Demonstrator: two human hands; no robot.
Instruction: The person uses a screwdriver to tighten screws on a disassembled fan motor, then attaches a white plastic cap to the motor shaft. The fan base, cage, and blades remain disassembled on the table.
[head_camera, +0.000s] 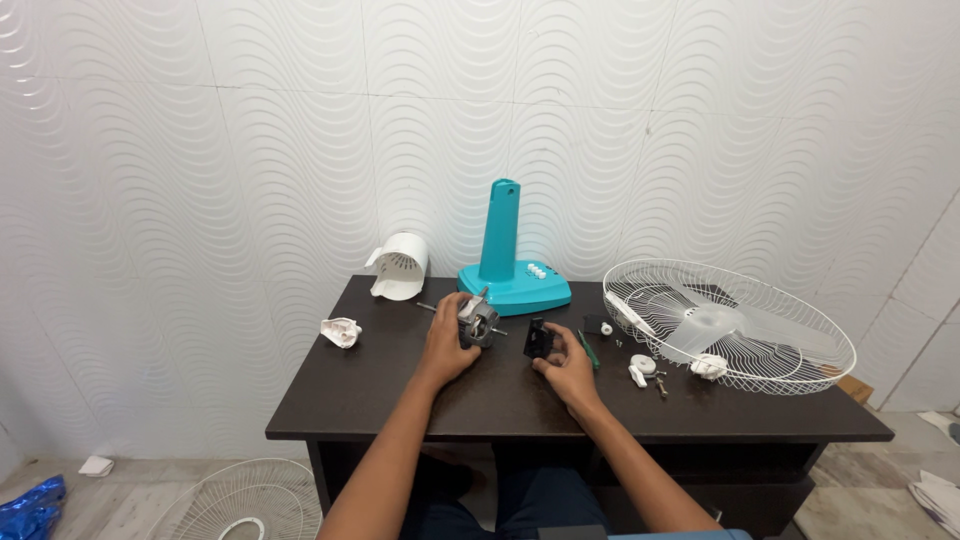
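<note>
White crumpled plastic piece (341, 331) sits at far left of the dark wood bench (400, 410), apart from the work. Behind it, a white slotted motor cover (401, 266) stands near the wall. Left hand (447, 345) is closed around the grey metal fan motor (479, 322), pinning it to the bench mid-left, probably to stop it rolling. Motor shaft runs roughly left-right, thin end poking out left toward the cover; long axis about parallel to the bench's near edge. Teal plastic fan base with upright column (510, 265) is just behind the motor. Right hand (568, 370) pinches a small black plastic bracket (540, 339), held upright just right of the motor; hands are apart, each clamped on its own part. Green-handled screwdriver (588, 349) lies beside the right hand, within reach. Small white knobs and screws (645, 368) are grouped right of that. White wire fan guard with translucent blades (730, 322) fills the far right.
</note>
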